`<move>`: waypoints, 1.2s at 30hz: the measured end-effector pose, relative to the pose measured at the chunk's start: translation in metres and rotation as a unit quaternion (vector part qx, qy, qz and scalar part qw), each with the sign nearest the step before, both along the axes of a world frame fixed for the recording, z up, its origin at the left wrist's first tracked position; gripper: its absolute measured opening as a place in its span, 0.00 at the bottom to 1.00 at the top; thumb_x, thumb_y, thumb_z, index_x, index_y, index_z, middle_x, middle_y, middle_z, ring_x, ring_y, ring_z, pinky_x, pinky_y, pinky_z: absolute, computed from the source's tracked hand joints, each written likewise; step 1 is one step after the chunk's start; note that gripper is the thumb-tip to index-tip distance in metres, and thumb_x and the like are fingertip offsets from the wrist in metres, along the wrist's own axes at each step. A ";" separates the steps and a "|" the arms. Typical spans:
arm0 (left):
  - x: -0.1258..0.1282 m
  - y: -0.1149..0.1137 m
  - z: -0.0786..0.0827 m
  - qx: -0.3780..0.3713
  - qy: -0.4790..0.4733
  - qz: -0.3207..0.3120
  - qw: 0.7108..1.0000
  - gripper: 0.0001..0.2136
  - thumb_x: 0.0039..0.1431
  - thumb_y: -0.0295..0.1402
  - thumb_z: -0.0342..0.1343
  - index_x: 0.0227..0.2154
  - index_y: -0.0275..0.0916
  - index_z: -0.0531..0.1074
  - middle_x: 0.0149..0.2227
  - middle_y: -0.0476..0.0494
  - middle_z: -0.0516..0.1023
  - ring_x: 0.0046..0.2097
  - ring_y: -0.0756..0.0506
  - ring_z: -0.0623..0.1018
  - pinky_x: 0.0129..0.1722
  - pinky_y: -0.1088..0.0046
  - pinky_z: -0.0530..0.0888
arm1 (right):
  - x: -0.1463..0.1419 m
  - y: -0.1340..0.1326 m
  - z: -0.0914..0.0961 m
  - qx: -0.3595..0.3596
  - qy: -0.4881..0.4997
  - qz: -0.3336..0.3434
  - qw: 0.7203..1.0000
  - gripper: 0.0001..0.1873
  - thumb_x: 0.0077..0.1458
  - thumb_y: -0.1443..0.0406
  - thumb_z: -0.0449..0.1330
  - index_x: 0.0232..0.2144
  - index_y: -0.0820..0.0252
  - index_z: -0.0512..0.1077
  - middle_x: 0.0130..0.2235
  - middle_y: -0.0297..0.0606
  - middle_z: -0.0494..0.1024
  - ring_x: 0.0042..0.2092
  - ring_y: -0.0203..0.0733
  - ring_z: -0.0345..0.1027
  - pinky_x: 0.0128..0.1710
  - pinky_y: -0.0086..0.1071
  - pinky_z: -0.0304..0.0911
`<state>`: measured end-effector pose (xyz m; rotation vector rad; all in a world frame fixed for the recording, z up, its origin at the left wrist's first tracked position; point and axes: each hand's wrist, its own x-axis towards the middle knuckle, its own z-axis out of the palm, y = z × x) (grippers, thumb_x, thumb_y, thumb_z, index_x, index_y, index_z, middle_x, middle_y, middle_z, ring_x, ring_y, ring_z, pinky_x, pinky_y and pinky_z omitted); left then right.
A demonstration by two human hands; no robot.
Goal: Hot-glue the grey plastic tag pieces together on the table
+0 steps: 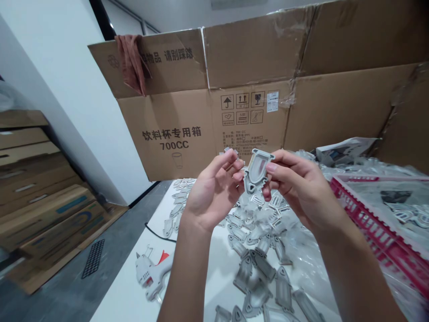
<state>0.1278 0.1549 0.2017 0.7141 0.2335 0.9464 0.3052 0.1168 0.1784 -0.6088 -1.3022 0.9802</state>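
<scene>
shows a white glue gun (150, 270) at left on the bench (122, 293). curls the left grip (212, 192) by small pale pieces (227, 149); cannot tell whether closed on them. holds the gray frame (257, 173) just rightward, its right side pinched in the right grip (300, 179), above scattered similar parts (258, 266).

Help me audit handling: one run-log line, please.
right hand: holds grey frame; left hand: beside frame, contact unclear; glue gun: on table
</scene>
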 end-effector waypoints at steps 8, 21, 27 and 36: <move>0.001 -0.001 0.001 -0.064 -0.038 -0.002 0.997 0.09 0.69 0.35 0.57 0.32 0.39 0.72 0.29 0.50 0.69 0.28 0.53 0.69 0.33 0.77 0.72 | -0.001 0.000 0.000 -0.015 0.004 0.008 1.000 0.06 0.64 0.62 0.68 0.35 0.57 0.78 0.33 0.33 0.78 0.28 0.33 0.71 0.27 0.29 0.71; 0.001 -0.002 -0.001 0.043 0.040 0.053 0.997 0.08 0.65 0.35 0.63 0.32 0.39 0.72 0.31 0.53 0.69 0.29 0.53 0.69 0.34 0.75 0.69 | -0.001 0.000 -0.001 -0.016 -0.001 0.004 1.000 0.07 0.64 0.62 0.68 0.35 0.57 0.78 0.33 0.33 0.78 0.28 0.34 0.71 0.28 0.29 0.71; 0.001 -0.001 -0.005 0.136 0.093 0.099 0.981 0.10 0.61 0.34 0.69 0.32 0.39 0.73 0.30 0.53 0.69 0.30 0.53 0.68 0.33 0.74 0.66 | -0.001 -0.001 0.000 -0.010 -0.016 -0.005 1.000 0.06 0.63 0.61 0.68 0.36 0.56 0.78 0.32 0.33 0.78 0.27 0.35 0.71 0.29 0.31 0.73; 0.001 0.007 -0.012 0.197 0.122 0.094 0.968 0.09 0.59 0.37 0.71 0.37 0.39 0.79 0.37 0.46 0.79 0.35 0.50 0.74 0.39 0.71 0.69 | -0.001 -0.001 -0.001 -0.005 -0.023 -0.006 1.000 0.05 0.64 0.61 0.68 0.37 0.55 0.79 0.33 0.33 0.79 0.28 0.35 0.72 0.29 0.32 0.73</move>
